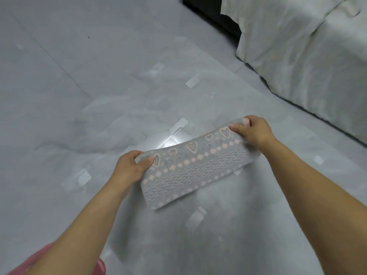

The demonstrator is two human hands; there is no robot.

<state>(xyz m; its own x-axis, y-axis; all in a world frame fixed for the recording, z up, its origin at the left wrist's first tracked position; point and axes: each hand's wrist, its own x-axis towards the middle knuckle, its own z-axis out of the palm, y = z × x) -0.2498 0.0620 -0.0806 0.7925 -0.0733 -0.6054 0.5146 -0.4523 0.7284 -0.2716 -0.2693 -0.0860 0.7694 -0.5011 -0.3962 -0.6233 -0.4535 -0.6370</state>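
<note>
A folded grey towel (pixel 196 167) with pink squares and heart patterns hangs stretched between my two hands above the floor. My left hand (pixel 131 169) pinches its upper left corner, thumb on top and fingers curled behind. My right hand (pixel 252 130) pinches the upper right corner in the same way. The towel's lower edge hangs free and slants down to the left.
A glossy grey tiled floor (pixel 79 96) with light reflections lies below. A bed with a white cover (pixel 307 62) fills the upper right, and a dark gap (pixel 208 10) shows beside it. Pink clothing (pixel 49 261) shows at the bottom left.
</note>
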